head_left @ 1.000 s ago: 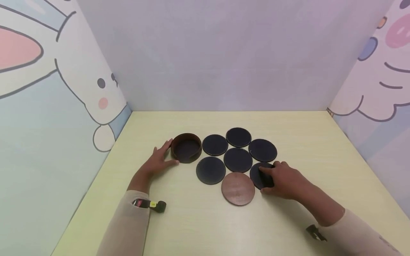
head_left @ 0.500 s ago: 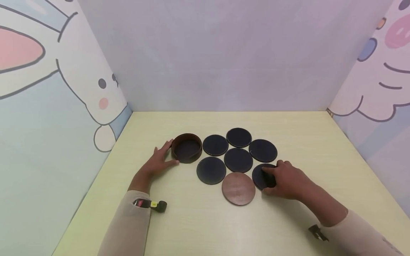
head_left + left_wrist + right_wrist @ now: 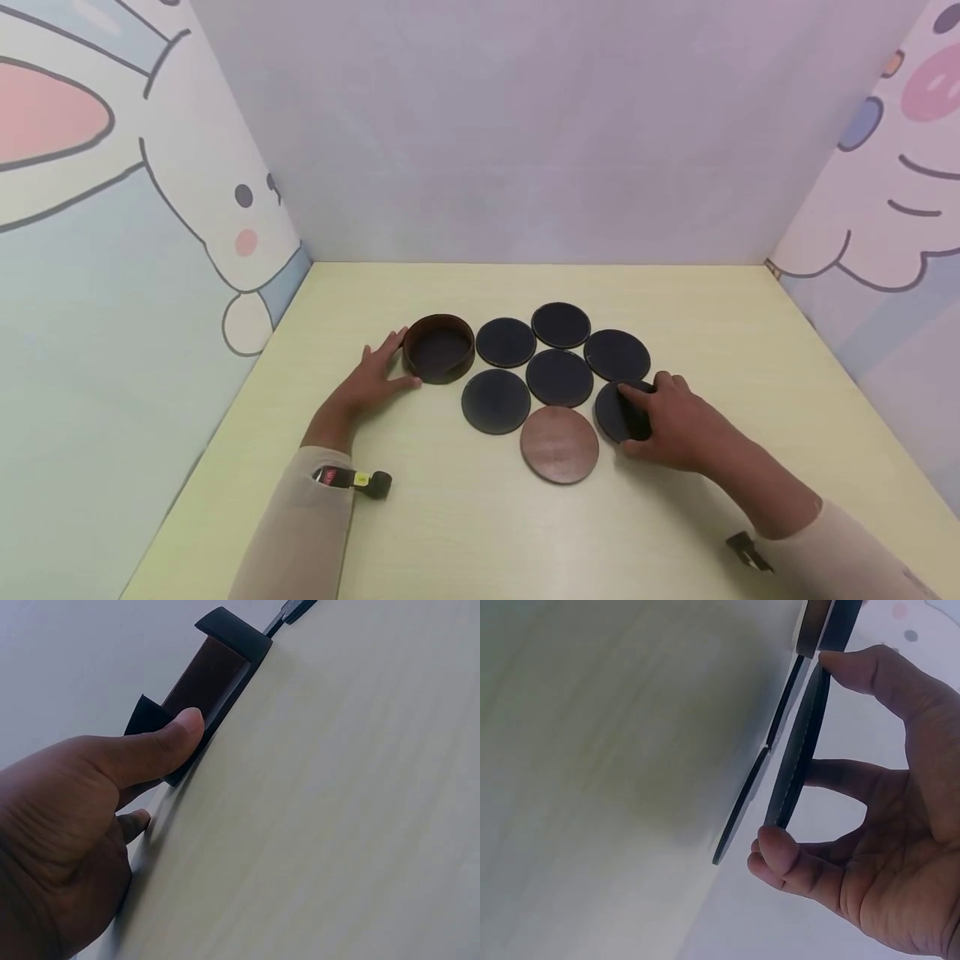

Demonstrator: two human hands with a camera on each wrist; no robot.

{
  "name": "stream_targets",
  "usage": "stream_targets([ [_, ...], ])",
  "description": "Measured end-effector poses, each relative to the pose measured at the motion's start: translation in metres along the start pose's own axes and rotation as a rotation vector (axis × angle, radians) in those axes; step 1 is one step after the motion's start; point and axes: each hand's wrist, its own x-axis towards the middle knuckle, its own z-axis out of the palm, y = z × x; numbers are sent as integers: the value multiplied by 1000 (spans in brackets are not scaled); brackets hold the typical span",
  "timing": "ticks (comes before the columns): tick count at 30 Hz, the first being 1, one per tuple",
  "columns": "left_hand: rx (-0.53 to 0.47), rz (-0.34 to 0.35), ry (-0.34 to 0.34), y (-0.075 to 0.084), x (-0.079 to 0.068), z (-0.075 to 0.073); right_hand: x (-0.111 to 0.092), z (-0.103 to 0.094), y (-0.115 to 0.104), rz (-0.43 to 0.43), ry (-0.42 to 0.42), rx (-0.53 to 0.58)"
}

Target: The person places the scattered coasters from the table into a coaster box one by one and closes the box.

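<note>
A round dark brown coaster holder [image 3: 438, 375] stands at the left of the coasters, a notch cut in its front wall. My left hand [image 3: 369, 379] holds it from the left side, with the thumb on the wall in the left wrist view. My right hand [image 3: 678, 423] pinches a black round coaster [image 3: 618, 417] by its rim. In the right wrist view this coaster [image 3: 799, 750] is raised off the table, between the thumb and the fingers. A brown round coaster [image 3: 559, 445] lies just left of the right hand.
Several black coasters lie flat between the hands, among them a front-left one [image 3: 496, 401], a middle one [image 3: 558, 377] and a right one [image 3: 617, 355]. The pale table [image 3: 480, 533] meets a plain back wall [image 3: 525, 150] and cartoon-printed side walls.
My right hand has lifted the black coaster and drawn it slightly to the right, away from the brown one. My left hand stays at the holder.
</note>
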Motion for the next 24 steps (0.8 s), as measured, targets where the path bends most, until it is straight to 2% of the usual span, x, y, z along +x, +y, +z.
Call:
stream_targets([
  [8,13,-12,-1,1,-1,0,2,-4,-3,-28,60,18],
  [14,18,-8,0,-1,-1,1,12,-9,-13,-30,111,42],
  [20,20,-8,1,0,-1,1,25,-16,-26,-4,165,95],
  [24,24,4,3,1,-1,0,34,-21,-36,21,170,141],
])
